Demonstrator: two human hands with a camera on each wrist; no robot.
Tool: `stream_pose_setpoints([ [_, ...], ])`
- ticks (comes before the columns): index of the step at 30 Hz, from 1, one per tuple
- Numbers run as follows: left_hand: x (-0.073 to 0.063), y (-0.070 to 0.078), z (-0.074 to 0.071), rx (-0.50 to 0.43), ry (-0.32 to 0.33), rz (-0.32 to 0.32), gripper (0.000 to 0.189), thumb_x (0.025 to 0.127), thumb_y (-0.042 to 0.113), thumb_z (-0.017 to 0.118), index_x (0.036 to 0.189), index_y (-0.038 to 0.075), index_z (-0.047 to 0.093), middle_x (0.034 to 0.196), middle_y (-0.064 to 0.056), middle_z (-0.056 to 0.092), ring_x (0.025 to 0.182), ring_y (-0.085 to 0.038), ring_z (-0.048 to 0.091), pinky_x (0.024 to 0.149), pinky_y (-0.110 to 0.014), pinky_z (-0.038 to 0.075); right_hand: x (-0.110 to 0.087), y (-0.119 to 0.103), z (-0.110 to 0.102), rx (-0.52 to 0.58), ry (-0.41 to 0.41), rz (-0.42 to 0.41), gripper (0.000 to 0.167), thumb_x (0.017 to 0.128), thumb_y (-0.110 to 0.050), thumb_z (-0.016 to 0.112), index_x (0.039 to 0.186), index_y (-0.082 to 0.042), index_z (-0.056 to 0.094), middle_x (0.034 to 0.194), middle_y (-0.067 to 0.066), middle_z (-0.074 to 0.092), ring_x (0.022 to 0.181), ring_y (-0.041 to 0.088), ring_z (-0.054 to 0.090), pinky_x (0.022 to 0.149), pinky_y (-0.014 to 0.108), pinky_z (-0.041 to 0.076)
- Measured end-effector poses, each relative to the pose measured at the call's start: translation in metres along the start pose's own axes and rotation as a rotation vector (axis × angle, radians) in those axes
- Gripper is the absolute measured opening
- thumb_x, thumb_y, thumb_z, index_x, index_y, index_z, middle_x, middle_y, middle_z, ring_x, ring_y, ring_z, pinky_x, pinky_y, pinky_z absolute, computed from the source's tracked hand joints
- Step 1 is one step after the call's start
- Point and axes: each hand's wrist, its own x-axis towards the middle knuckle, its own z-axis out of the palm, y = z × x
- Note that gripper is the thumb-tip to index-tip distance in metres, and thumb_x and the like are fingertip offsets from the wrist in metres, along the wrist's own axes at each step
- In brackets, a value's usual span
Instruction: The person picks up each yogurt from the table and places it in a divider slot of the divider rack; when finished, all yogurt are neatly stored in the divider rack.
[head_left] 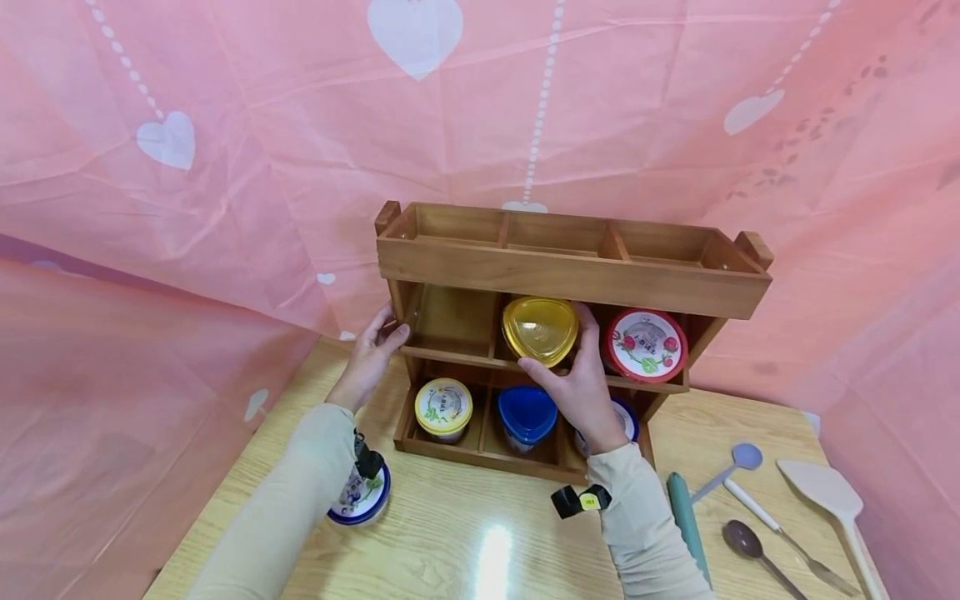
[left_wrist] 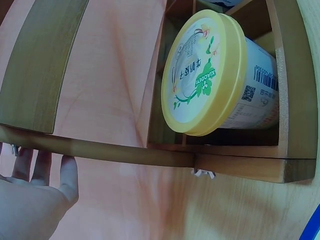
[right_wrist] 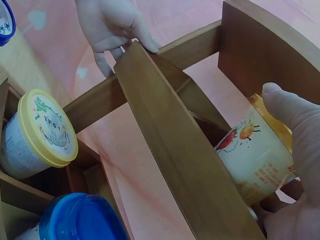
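A brown wooden rack [head_left: 573,271] stands on the table with tubs in its compartments. My left hand [head_left: 367,358] holds the rack's left side at the middle tier, with the thumb on the front edge; in the left wrist view its fingers [left_wrist: 70,175] touch the side board. My right hand [head_left: 577,387] grips a white tub with a clear yellow lid [head_left: 542,331] in the middle tier's centre compartment. In the right wrist view the tub's printed side [right_wrist: 260,155] shows by the thumb [right_wrist: 285,105]. To its right sits a red-lidded tub [head_left: 647,344].
The bottom tier holds a yellow-lidded tub [head_left: 443,407], a blue-lidded tub [head_left: 527,414] and another blue-rimmed tub [head_left: 625,419], partly hidden by my right hand. Another blue-rimmed tub [head_left: 367,500] stands beside my left forearm. Utensils, including a white spatula [head_left: 825,492], lie at right.
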Motion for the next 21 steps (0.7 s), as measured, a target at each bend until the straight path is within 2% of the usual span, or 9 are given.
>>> stream_pose_setpoints([
  [4,0.0,-0.002,-0.001,-0.007,0.004,0.003,0.062,0.101,0.016,0.055,0.157,0.018,0.027,0.155,-0.012,0.037,0.141,-0.026,0.036,0.121,-0.041,0.026,0.001,0.01,0.0,0.033,0.004,-0.025,0.097,0.085,-0.008,0.077,0.155,-0.013,0.01,0.158,0.011,0.023,0.147,0.027,0.028,0.119,0.046,0.028],
  [9,0.0,-0.002,-0.002,-0.016,0.0,0.012,0.061,0.101,0.015,0.055,0.156,0.019,0.029,0.154,-0.011,0.038,0.141,-0.026,0.038,0.12,-0.041,0.027,-0.003,0.025,-0.003,0.039,0.012,-0.056,0.1,0.084,-0.013,0.078,0.156,-0.025,0.01,0.161,-0.001,0.019,0.149,0.019,0.024,0.12,0.041,0.025],
  [16,0.0,-0.003,-0.001,-0.023,-0.001,0.012,0.06,0.101,0.014,0.055,0.156,0.019,0.03,0.153,-0.011,0.039,0.139,-0.026,0.039,0.12,-0.041,0.028,-0.026,0.02,-0.007,0.003,0.03,-0.089,0.1,0.084,-0.008,0.078,0.156,-0.018,0.01,0.163,0.004,0.014,0.151,0.023,0.021,0.119,0.045,0.025],
  [19,0.0,-0.002,-0.001,-0.016,0.002,0.014,0.06,0.101,0.014,0.055,0.156,0.018,0.03,0.153,-0.012,0.039,0.139,-0.025,0.039,0.119,-0.041,0.029,-0.038,0.015,-0.006,-0.024,0.043,-0.12,0.101,0.082,-0.005,0.079,0.156,-0.016,0.012,0.162,0.009,0.016,0.15,0.026,0.021,0.119,0.04,0.027],
  [21,0.0,-0.001,0.0,-0.012,0.001,0.017,0.06,0.101,0.014,0.055,0.156,0.018,0.03,0.153,-0.011,0.039,0.139,-0.025,0.039,0.119,-0.041,0.029,-0.047,0.013,-0.004,-0.047,0.044,-0.142,0.102,0.08,-0.004,0.08,0.156,-0.017,0.013,0.162,0.01,0.018,0.149,0.028,0.023,0.119,0.032,0.027],
])
